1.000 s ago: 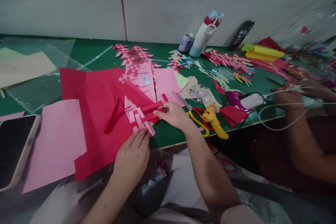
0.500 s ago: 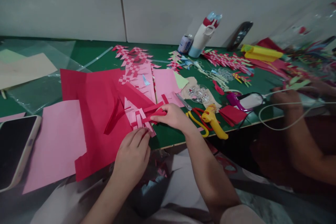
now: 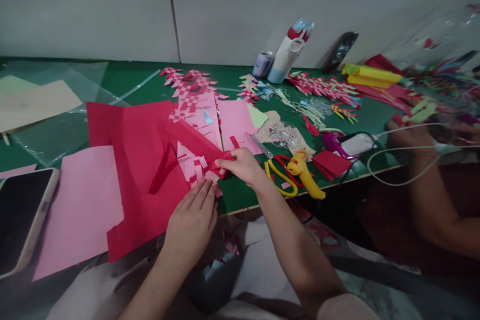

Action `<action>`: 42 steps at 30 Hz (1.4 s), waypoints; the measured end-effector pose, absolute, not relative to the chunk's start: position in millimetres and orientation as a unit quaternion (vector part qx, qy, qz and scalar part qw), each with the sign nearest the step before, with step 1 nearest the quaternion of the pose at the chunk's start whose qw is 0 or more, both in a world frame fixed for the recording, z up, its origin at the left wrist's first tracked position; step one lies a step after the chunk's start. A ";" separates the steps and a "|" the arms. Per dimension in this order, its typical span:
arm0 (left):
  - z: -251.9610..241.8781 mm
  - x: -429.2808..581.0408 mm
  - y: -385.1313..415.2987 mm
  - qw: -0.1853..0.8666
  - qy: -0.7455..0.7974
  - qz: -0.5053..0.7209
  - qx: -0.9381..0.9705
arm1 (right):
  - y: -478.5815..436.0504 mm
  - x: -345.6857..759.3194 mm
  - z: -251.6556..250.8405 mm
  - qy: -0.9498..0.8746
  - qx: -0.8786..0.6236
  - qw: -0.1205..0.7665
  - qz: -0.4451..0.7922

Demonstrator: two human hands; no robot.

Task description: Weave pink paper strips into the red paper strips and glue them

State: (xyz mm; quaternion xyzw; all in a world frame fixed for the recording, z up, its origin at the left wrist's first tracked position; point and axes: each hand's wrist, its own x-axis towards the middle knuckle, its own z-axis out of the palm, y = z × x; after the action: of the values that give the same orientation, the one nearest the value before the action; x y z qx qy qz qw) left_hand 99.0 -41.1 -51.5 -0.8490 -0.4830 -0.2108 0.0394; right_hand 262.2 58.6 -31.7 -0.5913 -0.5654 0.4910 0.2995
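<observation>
At the table's front edge my left hand lies with its fingers stretched flat on the near end of a small weave of pink paper strips. To its right, my right hand is closed, thumb and fingers pinching a red paper strip that lies beside the weave. The fingers hide part of that strip. Under and left of the weave spreads a large red paper sheet, with a folded red piece on it. Finished-looking red and pink checkered paper pieces lie behind.
Right of my right hand lie scissors with yellow and red handles and a yellow glue gun. A phone rests at left. A bottle and can stand at the wall. A co-worker's hands are at right.
My left fingers have straightened and flattened on the weave. My right hand has shifted slightly, and the red strip in it now sits lower and closer to the weave.
</observation>
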 end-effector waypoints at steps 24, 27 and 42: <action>-31.4 82.5 -19.8 -0.518 -0.568 -0.493 -0.407 | 42.6 261.4 -0.9 -0.602 -0.441 0.384 0.543; -27.4 83.1 -19.5 -0.577 -0.538 -0.499 -0.359 | 40.3 258.2 4.5 -0.597 -0.433 0.389 0.553; -24.3 83.5 -21.2 -0.636 -0.494 -0.513 -0.298 | 40.2 239.9 -10.8 -0.453 -0.441 0.389 0.670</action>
State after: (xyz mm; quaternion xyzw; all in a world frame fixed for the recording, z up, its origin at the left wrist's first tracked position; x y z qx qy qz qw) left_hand 83.5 -21.2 -24.3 -0.2976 -0.4936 -0.5130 -0.6361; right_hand 239.9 40.2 -10.8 -0.4406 -0.4531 0.6704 0.3888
